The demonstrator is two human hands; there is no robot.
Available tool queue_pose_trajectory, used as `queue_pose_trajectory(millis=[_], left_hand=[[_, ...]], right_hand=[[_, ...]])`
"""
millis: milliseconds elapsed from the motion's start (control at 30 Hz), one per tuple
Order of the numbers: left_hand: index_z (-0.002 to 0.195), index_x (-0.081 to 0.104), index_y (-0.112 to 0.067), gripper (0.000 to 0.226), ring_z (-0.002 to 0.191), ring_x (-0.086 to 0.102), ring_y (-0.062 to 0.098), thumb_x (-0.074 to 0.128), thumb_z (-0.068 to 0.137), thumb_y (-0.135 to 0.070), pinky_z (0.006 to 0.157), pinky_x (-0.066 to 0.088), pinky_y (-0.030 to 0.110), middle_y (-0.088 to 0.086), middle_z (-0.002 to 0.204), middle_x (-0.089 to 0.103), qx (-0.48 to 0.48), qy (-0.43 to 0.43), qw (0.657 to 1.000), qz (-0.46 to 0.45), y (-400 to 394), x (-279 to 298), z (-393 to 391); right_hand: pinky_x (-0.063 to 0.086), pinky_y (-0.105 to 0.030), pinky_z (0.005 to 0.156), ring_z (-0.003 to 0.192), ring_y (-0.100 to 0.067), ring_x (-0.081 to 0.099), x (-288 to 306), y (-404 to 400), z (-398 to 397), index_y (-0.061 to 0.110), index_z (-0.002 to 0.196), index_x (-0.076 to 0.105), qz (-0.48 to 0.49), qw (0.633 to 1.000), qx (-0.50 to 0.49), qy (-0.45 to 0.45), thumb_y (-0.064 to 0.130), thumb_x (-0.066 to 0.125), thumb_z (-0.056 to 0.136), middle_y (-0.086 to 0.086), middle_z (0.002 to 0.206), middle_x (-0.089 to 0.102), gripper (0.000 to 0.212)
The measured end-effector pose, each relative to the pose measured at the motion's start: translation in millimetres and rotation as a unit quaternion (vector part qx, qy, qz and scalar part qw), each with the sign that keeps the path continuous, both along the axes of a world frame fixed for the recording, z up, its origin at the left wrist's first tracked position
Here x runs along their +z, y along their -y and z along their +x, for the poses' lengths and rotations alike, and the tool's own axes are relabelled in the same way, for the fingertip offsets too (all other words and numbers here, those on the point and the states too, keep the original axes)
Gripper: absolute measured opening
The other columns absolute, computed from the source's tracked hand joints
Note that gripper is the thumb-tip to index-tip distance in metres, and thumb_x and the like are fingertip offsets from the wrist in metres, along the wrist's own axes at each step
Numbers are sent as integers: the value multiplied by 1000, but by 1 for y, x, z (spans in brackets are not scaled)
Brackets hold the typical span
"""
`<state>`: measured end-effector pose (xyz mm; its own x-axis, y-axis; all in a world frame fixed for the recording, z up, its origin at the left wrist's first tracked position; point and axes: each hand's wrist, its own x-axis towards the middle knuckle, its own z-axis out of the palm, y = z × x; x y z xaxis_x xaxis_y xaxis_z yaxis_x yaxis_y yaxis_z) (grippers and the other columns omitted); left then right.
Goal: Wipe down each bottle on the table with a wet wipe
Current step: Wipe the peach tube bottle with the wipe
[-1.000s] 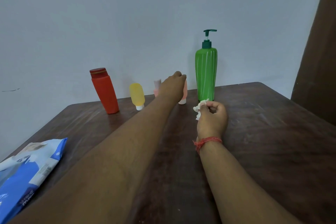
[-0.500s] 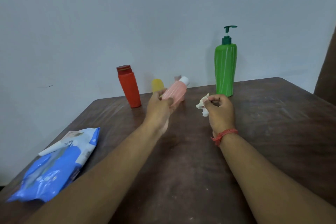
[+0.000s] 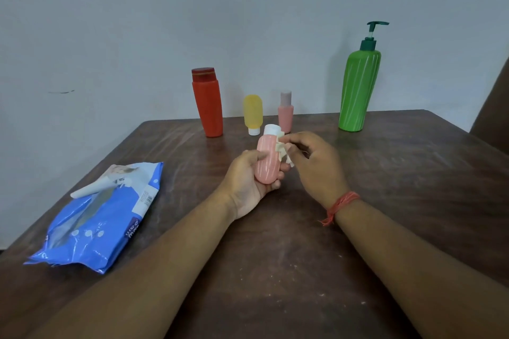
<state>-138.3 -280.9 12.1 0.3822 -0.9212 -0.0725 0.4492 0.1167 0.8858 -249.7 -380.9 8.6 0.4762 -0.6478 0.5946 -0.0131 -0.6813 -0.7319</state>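
Your left hand [image 3: 249, 183] holds a small pink bottle [image 3: 266, 158] above the brown table [image 3: 413, 173]. Your fingers wrap around its bottom half. The bottle is pink with thin pale stripes and a white cap on top, and it leans a little. Your right hand [image 3: 314, 162] pinches a small crumpled white wet wipe [image 3: 283, 150] against the bottle's side, near the cap. At the back stand a red bottle [image 3: 208, 103], a little yellow bottle [image 3: 252, 113], a small pink bottle with a grey cap [image 3: 286, 113] and a tall green pump bottle [image 3: 358, 85]. A blue pack of wipes [image 3: 96, 215] lies on your left.
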Motion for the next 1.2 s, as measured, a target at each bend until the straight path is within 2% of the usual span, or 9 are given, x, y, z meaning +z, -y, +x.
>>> queue_pose_trajectory(millis=[100,200,300,367,567,867,1000,1133,1200], left_hand=[[124,61,-8,55,65,53,19,25,109,-47,56,36,30,13,81,60,14,31,999,3,6,-4,2],[116,61,-10,50,60,50,19,24,110,-44,53,33,31,13,76,57,31,112,993,10,9,-6,-4],[110,60,-13,45,59,50,19,24,110,-40,52,35,31,14,76,57,36,153,988,9,9,-6,-8],[112,57,-12,43,58,50,19,23,111,-38,52,36,31,13,73,58,45,178,983,14,9,-6,-9],[108,56,-16,39,57,53,17,23,111,-37,48,39,29,8,70,59,61,239,969,14,8,-6,-15],[114,57,-15,45,65,55,22,22,110,-42,54,42,32,8,74,63,68,292,953,39,6,-7,-17],[118,58,-10,46,60,52,19,21,111,-38,51,39,28,9,72,60,76,227,971,18,3,-5,-16],[122,54,-7,45,58,50,19,21,112,-36,51,37,30,11,73,58,59,208,976,8,1,-3,-16],[124,51,-5,43,57,50,19,22,112,-35,50,37,30,12,73,58,49,220,974,17,1,-3,-16]], right_hand=[[42,-5,84,93,0,59,0,-2,2,12,106,74,-96,995,-26,0,1,60,92,5,106,67,23],[31,-4,95,102,-12,55,6,1,6,4,109,73,-262,962,-80,-8,2,60,88,-6,110,67,25],[40,-22,99,106,-26,57,9,8,4,1,108,73,-397,914,-69,-54,-1,65,87,-9,110,68,23],[47,-30,95,107,-26,57,13,15,-2,2,109,73,-420,902,-70,-70,-3,65,88,-5,111,69,23],[47,-32,94,104,-24,56,16,9,-8,4,107,73,-453,888,-28,-78,-3,64,86,-5,109,70,24],[45,-28,81,96,-20,50,22,8,-12,11,107,72,-400,911,-75,-65,-3,59,81,3,96,71,32],[44,-24,79,91,-21,57,12,6,-8,9,106,71,-356,929,-89,-35,-7,62,81,-2,96,69,31],[38,-3,77,85,2,54,10,-2,-5,13,92,72,-174,980,-84,37,-4,66,84,3,92,66,20],[43,-9,78,83,3,58,13,2,-2,26,88,68,-43,993,-84,74,-1,65,87,13,89,66,27]])
